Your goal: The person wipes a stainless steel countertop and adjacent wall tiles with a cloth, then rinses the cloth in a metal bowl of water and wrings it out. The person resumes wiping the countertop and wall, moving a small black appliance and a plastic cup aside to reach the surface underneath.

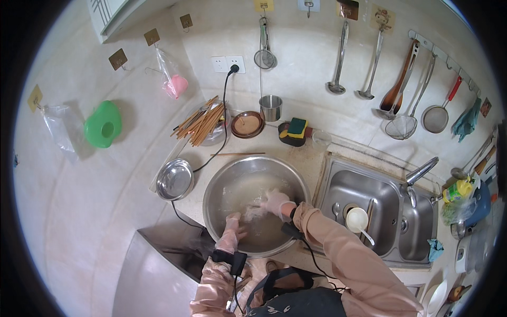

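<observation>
A large stainless steel basin (214, 190) on the countertop holds cloudy, greyish water (253, 182). My right hand (276, 203), in a clear plastic glove, reaches into it from the right, fingertips at the water. Pale, blurred matter (251, 213) shows beside those fingers; I cannot tell what it is or whether the hand grips it. Inside the basin's near left side is my left hand (233, 229), also gloved. Its fingers are apart, and nothing shows in them. Dark bands with corded black boxes sit around both wrists.
Right of the basin is a double sink (364, 180) with a white ladle (357, 221) inside and a faucet (422, 171) above. A small steel bowl (175, 180) stands left, by a black power cord (212, 159). Behind lie chopsticks (204, 123) and a sponge (297, 126).
</observation>
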{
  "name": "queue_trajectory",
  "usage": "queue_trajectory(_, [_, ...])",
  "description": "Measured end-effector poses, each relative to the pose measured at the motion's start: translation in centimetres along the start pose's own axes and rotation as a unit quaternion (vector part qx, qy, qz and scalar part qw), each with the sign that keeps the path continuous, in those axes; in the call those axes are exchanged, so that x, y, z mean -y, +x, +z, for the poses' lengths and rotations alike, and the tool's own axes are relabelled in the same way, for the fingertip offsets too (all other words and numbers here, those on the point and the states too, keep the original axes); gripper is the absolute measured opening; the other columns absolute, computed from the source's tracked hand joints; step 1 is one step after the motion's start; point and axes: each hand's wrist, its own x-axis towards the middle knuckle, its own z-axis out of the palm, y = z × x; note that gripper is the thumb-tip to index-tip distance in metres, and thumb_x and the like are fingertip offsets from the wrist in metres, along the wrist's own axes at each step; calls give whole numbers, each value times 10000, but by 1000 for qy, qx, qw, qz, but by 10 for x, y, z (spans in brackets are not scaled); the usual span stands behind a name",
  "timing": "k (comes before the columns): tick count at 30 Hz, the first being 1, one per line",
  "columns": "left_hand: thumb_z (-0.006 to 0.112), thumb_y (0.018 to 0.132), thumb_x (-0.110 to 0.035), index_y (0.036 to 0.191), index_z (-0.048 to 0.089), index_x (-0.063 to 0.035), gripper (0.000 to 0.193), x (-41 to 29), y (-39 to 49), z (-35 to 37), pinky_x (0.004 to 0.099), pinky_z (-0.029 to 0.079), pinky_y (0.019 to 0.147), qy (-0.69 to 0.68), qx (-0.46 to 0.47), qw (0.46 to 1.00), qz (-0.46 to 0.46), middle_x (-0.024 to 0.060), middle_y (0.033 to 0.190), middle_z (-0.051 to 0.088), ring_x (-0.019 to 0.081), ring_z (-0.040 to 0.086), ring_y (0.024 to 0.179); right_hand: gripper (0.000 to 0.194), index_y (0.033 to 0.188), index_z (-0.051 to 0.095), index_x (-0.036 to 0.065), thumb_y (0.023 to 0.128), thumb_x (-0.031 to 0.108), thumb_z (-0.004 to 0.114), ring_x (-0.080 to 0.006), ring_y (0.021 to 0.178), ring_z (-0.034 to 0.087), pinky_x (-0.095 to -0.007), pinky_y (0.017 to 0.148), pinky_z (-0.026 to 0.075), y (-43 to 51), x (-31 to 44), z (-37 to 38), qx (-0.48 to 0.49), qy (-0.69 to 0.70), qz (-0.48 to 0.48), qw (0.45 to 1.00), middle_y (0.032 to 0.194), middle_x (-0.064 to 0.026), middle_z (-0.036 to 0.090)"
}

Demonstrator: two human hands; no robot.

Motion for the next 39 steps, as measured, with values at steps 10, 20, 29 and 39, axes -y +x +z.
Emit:
queue_trajectory(10, [584,871,-448,1463,257,-294,694,0,11,14,576,474,867,121,2,992,-21,119,1392,400,374,477,1184,283,1062,670,32,871,200,546,-406,916,670,-487,792,529,-4,13,18,92,-83,-61,990,976,-275,671])
queue_trajectory(20, [547,907,-519,1431,319,-289,616,-6,1,23,651,419,920,16,25,996,-80,152,1433,379,467,442,1221,227,1009,665,119,900,216,491,-402,997,634,-459,868,494,-1,-9,34,7,66,-146,987,985,-272,657])
queue_trajectory(29, [549,871,-561,1367,412,-180,639,11,39,16,590,462,894,-376,250,879,-154,122,1360,464,363,494,1195,553,1021,685,62,878,576,539,-372,905,656,-415,830,494,-39,69,27,8,334,-55,941,957,-201,691])
queue_trajectory(39, [519,908,-523,1340,449,-125,591,30,70,14,560,450,957,-243,167,955,32,133,1322,508,333,515,1202,294,832,705,86,851,339,556,-383,844,648,-475,763,496,-38,80,44,-156,196,-127,960,872,-186,678])
